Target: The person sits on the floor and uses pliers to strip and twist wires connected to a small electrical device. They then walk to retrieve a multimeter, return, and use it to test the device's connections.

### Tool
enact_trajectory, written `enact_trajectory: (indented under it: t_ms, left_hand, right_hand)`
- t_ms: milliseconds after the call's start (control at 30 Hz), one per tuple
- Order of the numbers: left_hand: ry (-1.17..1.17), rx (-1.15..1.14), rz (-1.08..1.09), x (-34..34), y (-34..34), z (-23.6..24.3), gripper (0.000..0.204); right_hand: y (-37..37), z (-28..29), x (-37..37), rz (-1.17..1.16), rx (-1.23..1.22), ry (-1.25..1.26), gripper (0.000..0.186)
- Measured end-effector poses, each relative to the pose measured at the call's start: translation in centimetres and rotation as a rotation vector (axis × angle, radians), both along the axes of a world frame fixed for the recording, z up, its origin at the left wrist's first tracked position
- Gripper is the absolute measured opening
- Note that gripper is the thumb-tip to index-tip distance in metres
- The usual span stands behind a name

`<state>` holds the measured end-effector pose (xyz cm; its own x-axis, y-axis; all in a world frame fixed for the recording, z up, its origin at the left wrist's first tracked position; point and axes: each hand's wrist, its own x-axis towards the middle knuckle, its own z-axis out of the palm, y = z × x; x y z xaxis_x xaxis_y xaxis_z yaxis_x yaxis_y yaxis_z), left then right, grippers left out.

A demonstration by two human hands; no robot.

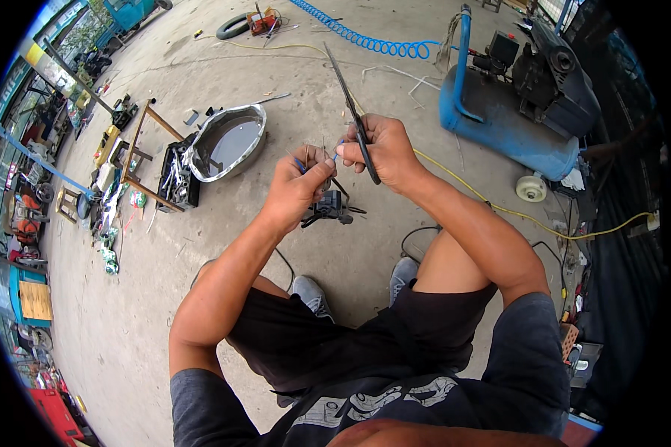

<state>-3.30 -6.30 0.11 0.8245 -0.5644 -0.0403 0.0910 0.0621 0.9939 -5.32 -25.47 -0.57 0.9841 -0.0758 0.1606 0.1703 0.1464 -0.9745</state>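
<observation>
My left hand (303, 181) is closed in a pinch on thin wires, with a bit of blue (300, 165) showing between its fingers. My right hand (384, 153) grips what looks like a pair of scissors (344, 83) with long dark blades, pointing up and away from me. That hand's thumb and finger also pinch a thin blue wire (336, 154) close to the left fingertips. Below the hands is a small black device (328, 208) with a dark cable; the left hand partly hides it. How the wires join the device cannot be made out.
A metal basin (255, 141) of murky water stands left, beside a black tool crate (177, 175) and a wooden frame (143, 141). A blue air compressor (492, 134) stands right. A yellow hose (455, 177) crosses the floor; a coiled blue hose (373, 43) lies farther off.
</observation>
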Motion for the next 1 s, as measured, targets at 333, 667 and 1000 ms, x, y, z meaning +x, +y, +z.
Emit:
enact_trajectory:
  t_ms: [333, 667, 1000]
  left_hand:
    - [0.033, 0.015, 0.008, 0.3, 0.3, 0.3, 0.014]
    - [0.101, -0.125, 0.054, 1.0, 1.6, 0.3, 0.012]
    - [0.091, -0.151, 0.082, 0.9, 1.8, 0.4, 0.013]
  right_hand:
    - [-0.4, 0.5, -0.5, 0.009, 0.027, 0.005, 0.024]
    - [-3.1, -1.7, -1.6, 0.102, -0.535, 0.008, 0.043]
    - [-2.2, -1.2, -3.1, 0.236, -0.79, 0.051, 0.056]
